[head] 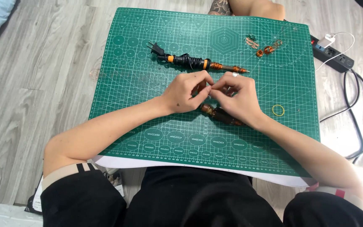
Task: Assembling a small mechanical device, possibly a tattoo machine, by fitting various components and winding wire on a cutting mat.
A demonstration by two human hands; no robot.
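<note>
Left hand [185, 91] and right hand [237, 97] met fingertip to fingertip above brown tool [221, 115] on mat [139, 84], pinching something too small to identify; steady, close grip advisable.

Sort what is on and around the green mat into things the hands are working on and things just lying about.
In hand:
left hand and right hand, fingers pinched together on something too small to tell
brown handle under the right hand

Lying about:
soldering iron
copper wire coils
yellow rubber band
power strip
</note>
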